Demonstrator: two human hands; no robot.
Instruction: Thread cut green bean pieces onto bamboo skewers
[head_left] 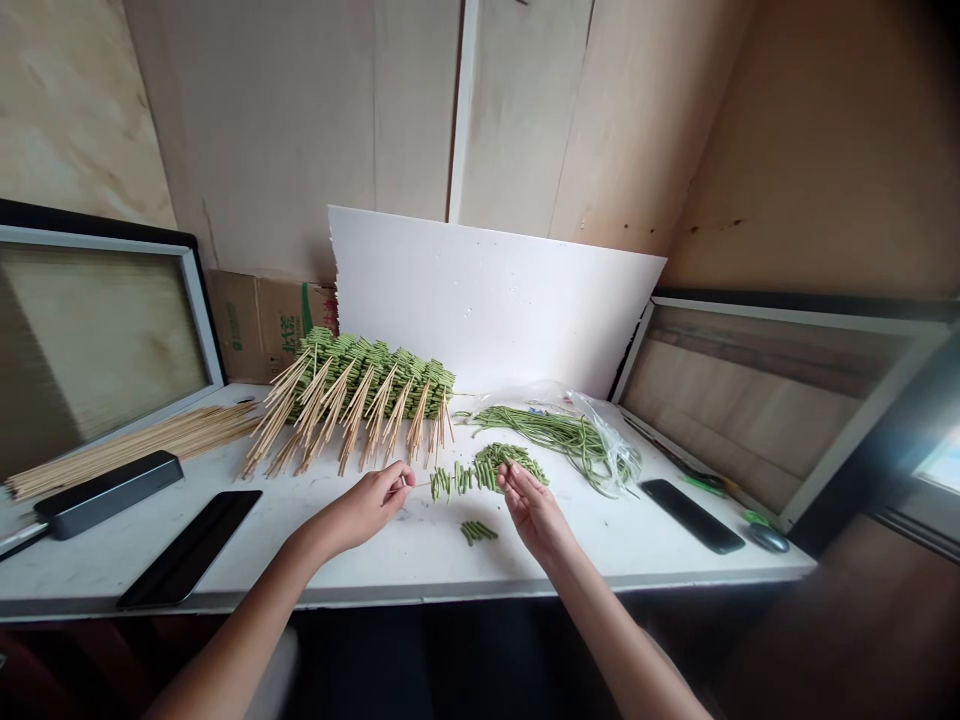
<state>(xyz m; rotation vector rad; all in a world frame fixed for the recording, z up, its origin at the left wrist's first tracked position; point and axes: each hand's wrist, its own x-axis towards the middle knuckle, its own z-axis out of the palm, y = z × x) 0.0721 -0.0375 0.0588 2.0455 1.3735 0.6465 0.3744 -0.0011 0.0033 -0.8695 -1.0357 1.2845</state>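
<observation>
My left hand pinches the bare end of a thin wooden skewer. Several short green bean pieces are threaded crosswise along it. My right hand is closed at the skewer's other end, its fingertips together; whether they grip a bean piece or the stick's tip is hidden. Just behind that hand lies a heap of cut bean pieces. A few loose pieces rest on the table below the skewer. At the back left, finished bean skewers are stacked, their bare sticks pointing toward me.
Whole long beans lie by a clear plastic bag. Bare skewers, a black box-shaped device and a black flat slab are at left. A dark phone and a mouse-like object sit right on the white table.
</observation>
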